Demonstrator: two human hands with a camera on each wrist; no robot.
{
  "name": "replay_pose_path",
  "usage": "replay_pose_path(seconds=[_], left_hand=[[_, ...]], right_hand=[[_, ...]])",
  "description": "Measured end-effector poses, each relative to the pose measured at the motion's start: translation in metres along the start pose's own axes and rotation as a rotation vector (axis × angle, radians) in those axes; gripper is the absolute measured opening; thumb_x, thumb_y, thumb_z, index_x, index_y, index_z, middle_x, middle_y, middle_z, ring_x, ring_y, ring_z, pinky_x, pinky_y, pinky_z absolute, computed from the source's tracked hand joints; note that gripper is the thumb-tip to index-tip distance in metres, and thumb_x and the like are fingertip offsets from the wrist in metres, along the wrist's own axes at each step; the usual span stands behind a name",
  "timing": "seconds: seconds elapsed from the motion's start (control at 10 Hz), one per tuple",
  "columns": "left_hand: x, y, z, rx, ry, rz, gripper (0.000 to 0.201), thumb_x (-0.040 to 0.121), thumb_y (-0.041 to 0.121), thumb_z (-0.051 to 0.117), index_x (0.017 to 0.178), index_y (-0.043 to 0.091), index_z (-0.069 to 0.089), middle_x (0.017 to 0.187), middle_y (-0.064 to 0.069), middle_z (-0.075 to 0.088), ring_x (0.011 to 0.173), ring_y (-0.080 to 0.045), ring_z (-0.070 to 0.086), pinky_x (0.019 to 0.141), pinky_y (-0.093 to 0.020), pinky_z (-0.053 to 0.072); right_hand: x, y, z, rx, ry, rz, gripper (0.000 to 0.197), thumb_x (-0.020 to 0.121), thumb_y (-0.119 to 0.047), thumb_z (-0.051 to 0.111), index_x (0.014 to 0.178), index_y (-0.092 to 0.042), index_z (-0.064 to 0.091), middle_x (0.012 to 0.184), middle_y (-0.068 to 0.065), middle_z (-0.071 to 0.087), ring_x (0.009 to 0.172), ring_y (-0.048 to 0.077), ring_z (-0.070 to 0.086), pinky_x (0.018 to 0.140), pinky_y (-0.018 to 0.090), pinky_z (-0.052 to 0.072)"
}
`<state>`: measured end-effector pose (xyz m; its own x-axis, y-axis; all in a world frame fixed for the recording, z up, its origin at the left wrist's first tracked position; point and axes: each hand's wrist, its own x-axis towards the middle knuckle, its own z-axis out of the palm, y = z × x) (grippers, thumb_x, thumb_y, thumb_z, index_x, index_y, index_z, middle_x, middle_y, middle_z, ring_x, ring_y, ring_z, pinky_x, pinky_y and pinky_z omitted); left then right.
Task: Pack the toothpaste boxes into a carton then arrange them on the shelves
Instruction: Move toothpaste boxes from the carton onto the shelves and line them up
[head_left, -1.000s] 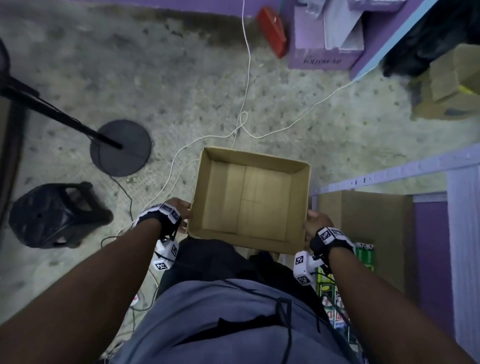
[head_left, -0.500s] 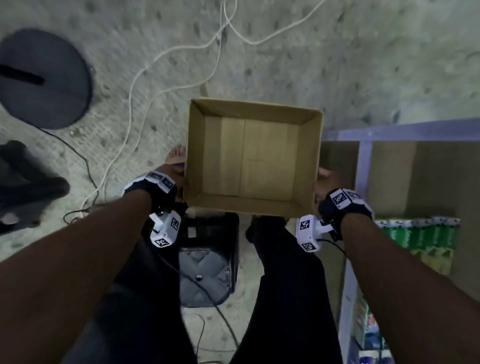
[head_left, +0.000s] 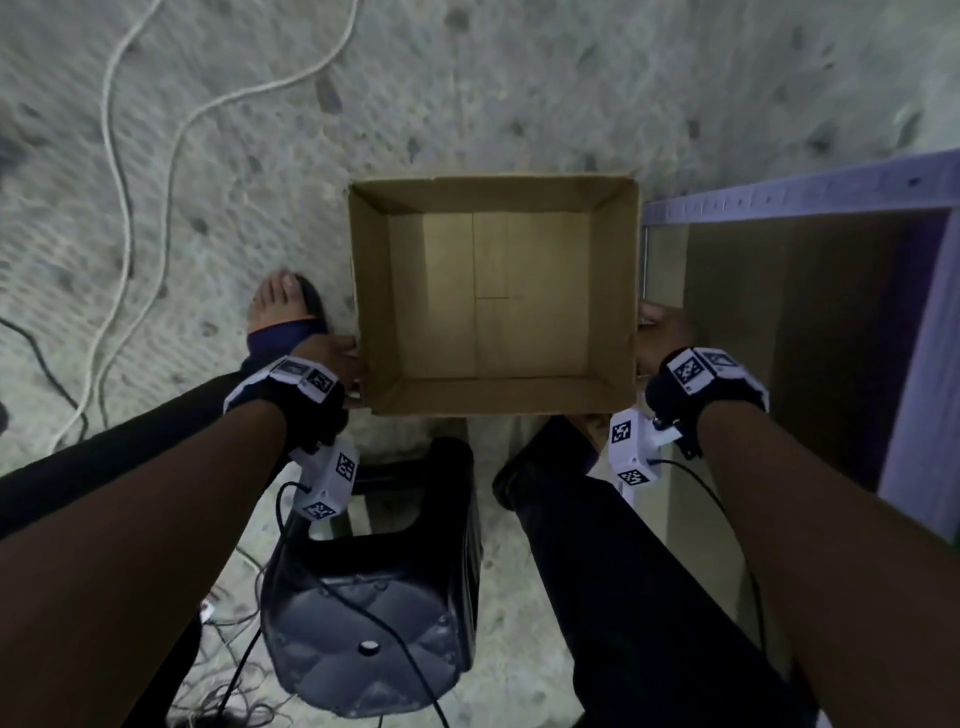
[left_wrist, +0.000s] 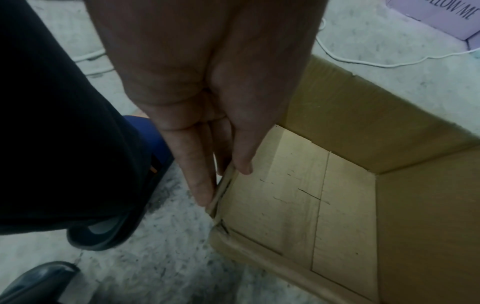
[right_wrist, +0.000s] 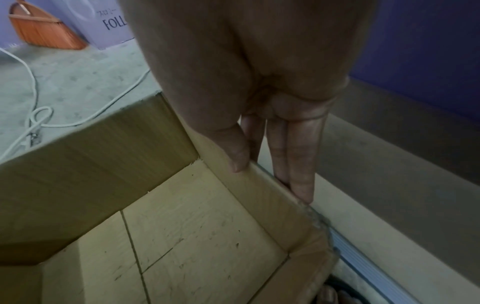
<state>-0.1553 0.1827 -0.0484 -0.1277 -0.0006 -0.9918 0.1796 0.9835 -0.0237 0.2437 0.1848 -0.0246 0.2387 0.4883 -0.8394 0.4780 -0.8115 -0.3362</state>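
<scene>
An empty brown carton (head_left: 493, 291) hangs open-topped just above the floor, held level between my two hands. My left hand (head_left: 340, 364) pinches its left wall near the close corner. In the left wrist view the left hand (left_wrist: 224, 183) has its thumb inside the carton (left_wrist: 337, 205) and its fingers outside. My right hand (head_left: 657, 332) pinches the right wall. The right wrist view shows the right hand (right_wrist: 270, 179) the same way, thumb inside the carton (right_wrist: 194, 226). No toothpaste boxes are in view.
A purple shelf unit (head_left: 800, 192) stands close against the carton's right side. A black plastic stool (head_left: 374, 613) sits between my legs below the carton. My sandalled foot (head_left: 283, 306) is left of the carton. White cable (head_left: 119, 171) loops over the concrete floor.
The carton has come lower and closer to the shelf unit while my head tilted down. Both hands keep the same hold on its side walls.
</scene>
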Motion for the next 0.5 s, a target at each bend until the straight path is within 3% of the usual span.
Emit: replay_pose_path(seconds=[0.1, 0.2, 0.3, 0.4, 0.5], left_hand=[[0.005, 0.005, 0.012, -0.197, -0.12, -0.125, 0.034, 0.104, 0.029, 0.041, 0.09, 0.007, 0.063, 0.066, -0.009, 0.072, 0.055, -0.027, 0.069, 0.05, -0.034, 0.056], [0.008, 0.01, 0.026, -0.21, -0.232, -0.173, 0.043, 0.105, 0.04, 0.031, 0.087, 0.011, 0.057, 0.064, -0.004, 0.07, 0.071, -0.027, 0.062, 0.06, -0.034, 0.055], [-0.007, 0.023, 0.05, -0.184, -0.305, -0.206, 0.04, 0.106, 0.044, 0.03, 0.105, 0.015, 0.058, 0.084, -0.003, 0.07, 0.078, -0.022, 0.062, 0.057, -0.027, 0.054], [-0.024, 0.022, 0.069, 0.05, -0.127, -0.044, 0.051, 0.099, 0.028, 0.058, 0.146, 0.024, 0.042, 0.134, -0.006, 0.057, 0.112, -0.027, 0.06, 0.078, -0.032, 0.051], [-0.055, 0.031, 0.071, 0.116, -0.086, 0.024, 0.058, 0.097, 0.023, 0.062, 0.15, 0.023, 0.037, 0.137, -0.005, 0.053, 0.111, -0.027, 0.058, 0.084, -0.035, 0.049]], right_hand=[[0.006, 0.004, -0.005, 0.013, 0.033, -0.014, 0.029, 0.089, -0.014, 0.065, 0.111, -0.031, 0.073, 0.1, 0.001, 0.073, 0.092, 0.021, 0.066, 0.084, 0.029, 0.053], [0.009, 0.008, -0.009, 0.005, 0.101, -0.044, 0.028, 0.093, -0.007, 0.06, 0.115, -0.02, 0.071, 0.104, 0.003, 0.07, 0.091, 0.019, 0.065, 0.072, 0.017, 0.051], [0.01, 0.011, -0.02, -0.095, 0.144, 0.048, 0.03, 0.095, -0.006, 0.053, 0.122, -0.001, 0.065, 0.12, 0.016, 0.067, 0.106, 0.034, 0.063, 0.08, 0.03, 0.053], [-0.007, 0.011, -0.031, -0.092, 0.087, 0.152, 0.046, 0.097, -0.019, 0.057, 0.141, -0.01, 0.051, 0.139, 0.014, 0.056, 0.121, 0.034, 0.056, 0.092, 0.03, 0.045], [-0.028, 0.002, -0.032, -0.078, 0.07, 0.216, 0.051, 0.096, -0.019, 0.057, 0.146, -0.013, 0.044, 0.143, 0.015, 0.051, 0.124, 0.035, 0.053, 0.101, 0.036, 0.046]])
